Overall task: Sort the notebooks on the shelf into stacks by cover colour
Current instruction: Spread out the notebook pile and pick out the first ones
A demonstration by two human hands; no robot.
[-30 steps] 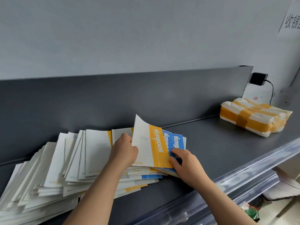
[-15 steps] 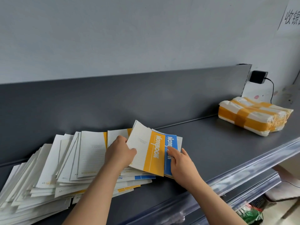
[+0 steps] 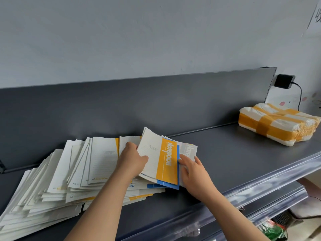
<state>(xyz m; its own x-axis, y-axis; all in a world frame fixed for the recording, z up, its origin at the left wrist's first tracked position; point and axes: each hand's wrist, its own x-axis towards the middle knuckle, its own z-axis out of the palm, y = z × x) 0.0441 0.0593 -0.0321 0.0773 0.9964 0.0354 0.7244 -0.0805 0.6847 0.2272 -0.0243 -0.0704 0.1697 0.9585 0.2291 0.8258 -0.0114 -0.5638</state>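
Gripping the left edge of the yellow notebook [image 3: 166, 159], your left hand [image 3: 133, 159] holds it tilted up off the pile, thumb on its white cover, the other fingers hidden beneath. Your right hand [image 3: 192, 169] lies just beside it, fingers fairly straight on the grey notebook [image 3: 189, 148], thumb against the edge of the blue notebook [image 3: 169, 184] that sits under the yellow one. All three are at the right end of a fanned pile of notebooks [image 3: 60, 180] on the grey shelf [image 3: 225, 162]. Well apart to the right rests a taped parcel [image 3: 278, 124], with a black adapter [image 3: 284, 81] on the wall behind it.
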